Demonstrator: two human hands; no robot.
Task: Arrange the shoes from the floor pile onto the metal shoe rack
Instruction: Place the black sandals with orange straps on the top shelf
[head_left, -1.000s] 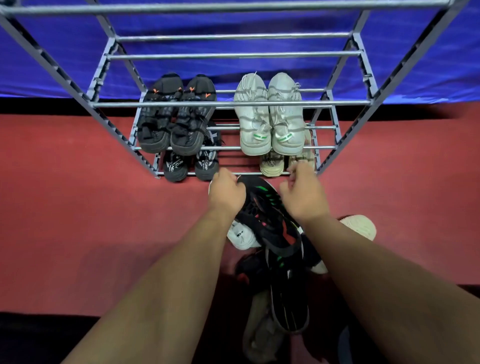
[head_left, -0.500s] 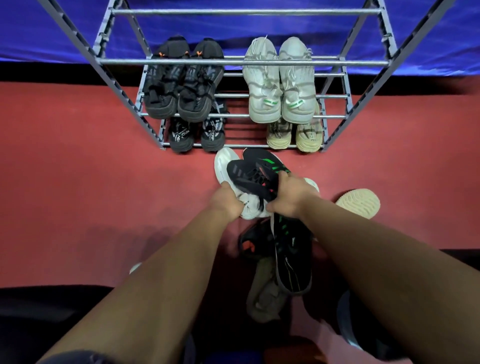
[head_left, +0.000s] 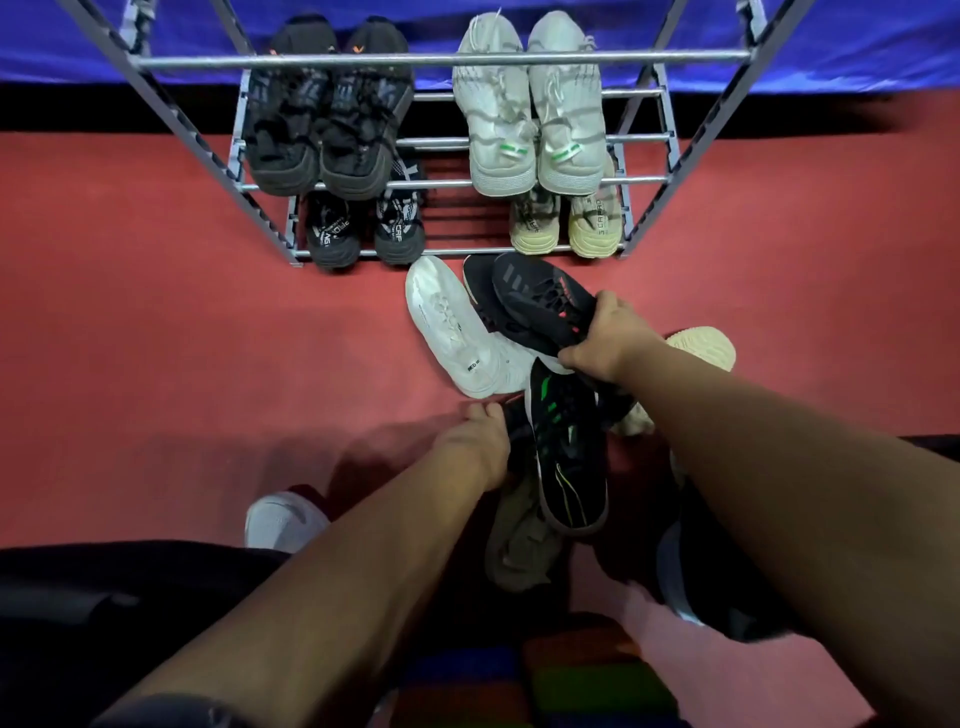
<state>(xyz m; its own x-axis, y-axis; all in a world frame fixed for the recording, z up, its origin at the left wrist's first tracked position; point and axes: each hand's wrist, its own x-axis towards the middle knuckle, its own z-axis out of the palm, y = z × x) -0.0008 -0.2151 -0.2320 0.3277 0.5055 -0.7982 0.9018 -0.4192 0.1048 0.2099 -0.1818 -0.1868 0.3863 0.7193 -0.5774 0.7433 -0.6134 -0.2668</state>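
The metal shoe rack (head_left: 441, 58) stands ahead on the red floor. Its upper tier holds a black pair (head_left: 322, 119) and a pale grey pair (head_left: 530, 114); the lower tier holds another black pair (head_left: 363, 228) and a beige pair (head_left: 566, 223). My right hand (head_left: 605, 338) grips a black sneaker with red marks (head_left: 540, 304) by its heel, just in front of the rack. My left hand (head_left: 478, 441) is lower in the pile, its fingers curled onto a dark shoe (head_left: 517, 431) beside a black shoe with green marks (head_left: 566, 452). The fingertips are hidden.
A white sneaker (head_left: 457, 327) lies on the floor left of the held shoe. An olive shoe (head_left: 519, 540), a beige sole (head_left: 706, 345) and a dark shoe (head_left: 717, 587) lie in the pile. Another white shoe (head_left: 280, 519) sits at lower left. Blue cloth hangs behind the rack.
My left hand has dropped back from the shoe near the rack into the pile. My right hand now holds the black sneaker alone, shifted right. The view has tilted down.
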